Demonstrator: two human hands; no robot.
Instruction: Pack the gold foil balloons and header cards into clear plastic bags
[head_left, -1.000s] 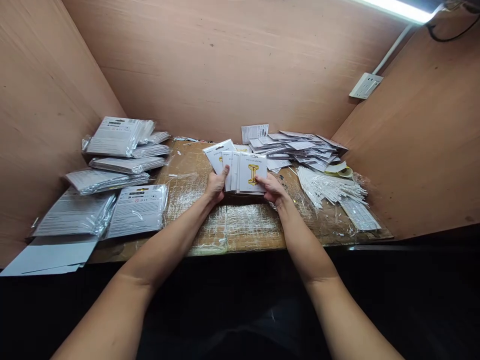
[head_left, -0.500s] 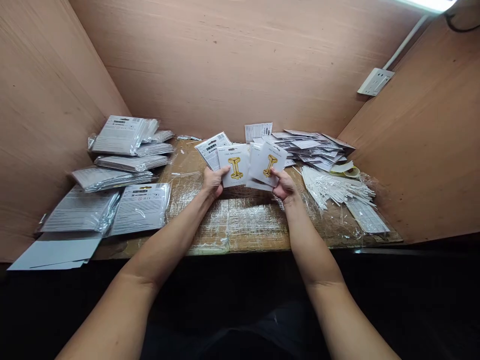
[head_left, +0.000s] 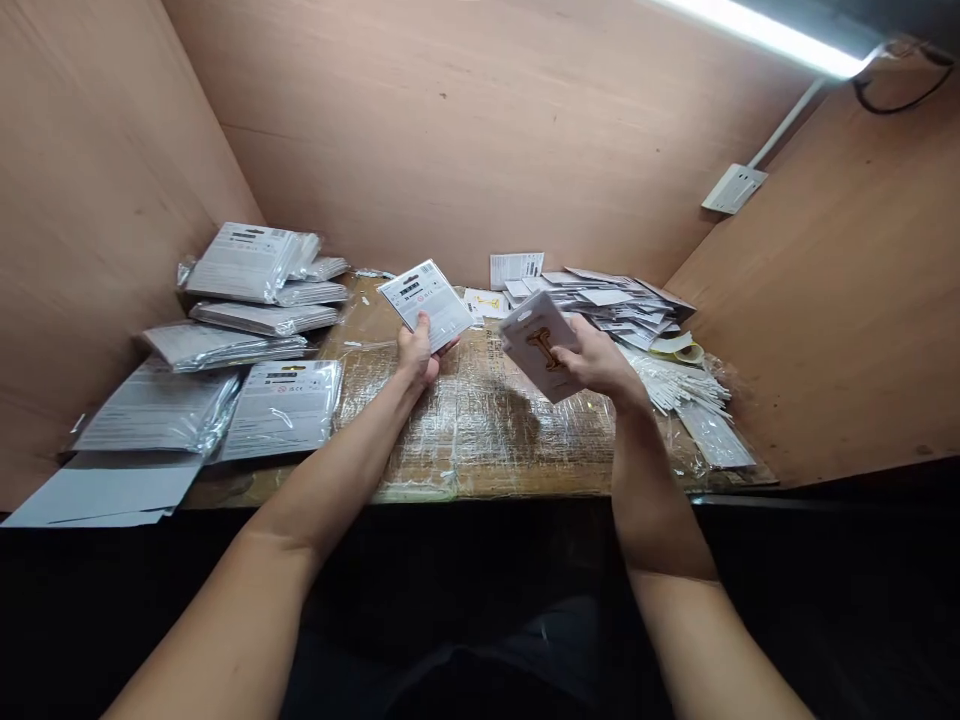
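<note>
My left hand (head_left: 421, 350) is closed on foil balloon packs (head_left: 439, 305), with the printed back and its hang slot facing up and the thumb on top. To the right, my right hand (head_left: 600, 358) grips a small stack of foil balloon packs (head_left: 536, 345), tilted, showing a gold letter "I" on the front. Both bundles are held above the table, apart from each other. Behind them, one more foil balloon pack (head_left: 486, 303) with a gold print lies near a heap of loose packs (head_left: 615, 300).
Plastic-wrapped bundles of packs (head_left: 281, 410) are piled on the left, by white card sheets (head_left: 105, 490). White straws (head_left: 675, 380) and a roll of yellow tape (head_left: 690, 352) lie at right. Wooden walls enclose the tape-covered table (head_left: 480, 450); a socket (head_left: 733, 188) is on the right.
My hands have moved apart. The right hand has turned and tilted its packs to the right; the left now shows a pack's back instead of the gold-letter front.
</note>
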